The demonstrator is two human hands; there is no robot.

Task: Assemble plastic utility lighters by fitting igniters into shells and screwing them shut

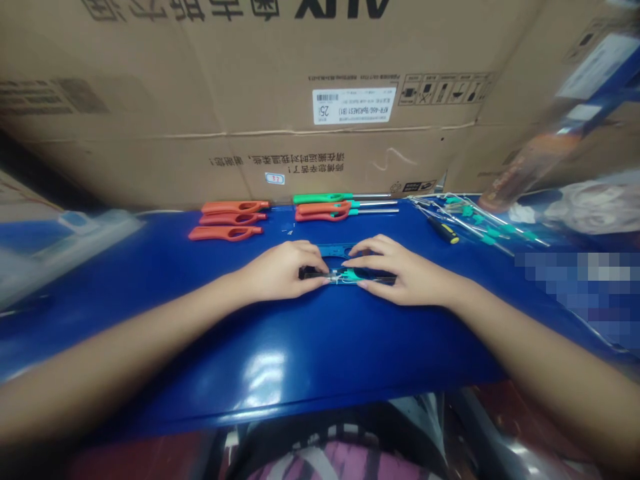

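Observation:
In the head view, my left hand (287,270) pinches the dark left end of a part-assembled long-nosed lighter (345,275). My right hand (400,270) has its thumb and fingers closed around the other end, by a teal-green piece with thin white wire. Just behind these inner parts lies a blue handle shell (334,251) with a finger opening, partly covered by the fingers. The fingers hide how the parts sit together, and the fine details are too small to make out.
Three orange lighter handles (225,233) lie at the back left. Beside them are green (320,198) and orange (323,213) lighters with metal tubes. Metal rods with teal pieces (470,212) and a yellow-black screwdriver (444,231) lie right. A large cardboard box (270,80) walls off the blue table (200,360).

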